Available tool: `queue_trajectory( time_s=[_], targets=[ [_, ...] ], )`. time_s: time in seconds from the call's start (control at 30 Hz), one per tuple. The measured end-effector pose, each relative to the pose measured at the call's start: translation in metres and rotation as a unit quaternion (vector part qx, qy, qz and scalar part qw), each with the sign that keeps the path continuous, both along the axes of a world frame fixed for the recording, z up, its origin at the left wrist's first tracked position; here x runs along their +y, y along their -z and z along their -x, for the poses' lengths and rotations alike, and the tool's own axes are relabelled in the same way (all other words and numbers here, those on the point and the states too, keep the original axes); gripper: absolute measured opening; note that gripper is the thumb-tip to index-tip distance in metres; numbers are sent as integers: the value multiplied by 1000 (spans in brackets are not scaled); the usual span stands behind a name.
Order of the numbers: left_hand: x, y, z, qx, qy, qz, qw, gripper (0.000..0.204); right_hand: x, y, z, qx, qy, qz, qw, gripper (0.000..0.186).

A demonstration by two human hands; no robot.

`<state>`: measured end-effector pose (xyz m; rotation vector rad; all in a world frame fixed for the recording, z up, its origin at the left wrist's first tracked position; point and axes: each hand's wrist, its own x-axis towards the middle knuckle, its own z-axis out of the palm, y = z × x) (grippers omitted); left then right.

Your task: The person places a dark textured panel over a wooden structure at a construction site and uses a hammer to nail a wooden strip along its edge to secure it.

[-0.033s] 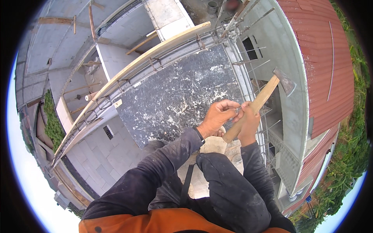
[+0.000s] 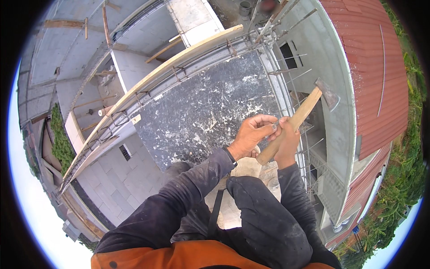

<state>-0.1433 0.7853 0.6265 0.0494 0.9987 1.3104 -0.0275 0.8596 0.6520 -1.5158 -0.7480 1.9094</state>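
My right hand (image 2: 286, 147) is wrapped round the lower part of a hatchet's wooden handle (image 2: 308, 106). The grey metal hatchet head (image 2: 329, 95) points up and to the right, and the handle's butt end sticks out below the hand. Close beside it, my left hand (image 2: 251, 138) is closed, with thumb and forefinger brought together near the right fingertips. Something small and greyish seems to be between the fingers of both hands, too small to name. Under the hands lies a dark, white-spattered panel (image 2: 206, 105). No hand touches the hatchet head.
A long curved-looking timber board (image 2: 148, 78) edges the panel's far side, with steel bars along it. More rebar (image 2: 291, 78) rises at the right. Beyond are a grey wall (image 2: 333, 148), a red corrugated roof (image 2: 376, 76), and lower rooms with block walls (image 2: 107, 179) at the left.
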Motion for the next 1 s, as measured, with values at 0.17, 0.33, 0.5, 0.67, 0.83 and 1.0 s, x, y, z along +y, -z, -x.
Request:
queue_trajectory(
  time_s=[0.17,0.33,0.5,0.67,0.83,1.0],
  targets=[
    [7,-12,-1,15,-59,2,998,22,-2,6,0,34,12,44,998,13],
    [7,-12,-3,-15,-50,39,998,23,-3,17,-2,111,32,103,988,13],
    [10,-8,-6,9,-62,26,998,21,-1,14,1,118,31,115,986,15],
    [31,30,20,278,-82,46,956,20,6,-4,8,-2,-10,82,997,28],
    [72,64,89,546,73,18,835,25,7,-1,-23,-114,-38,-9,993,44],
    [87,73,86,641,225,-87,729,25,8,-2,-72,-196,-45,-17,980,47]
  ],
)
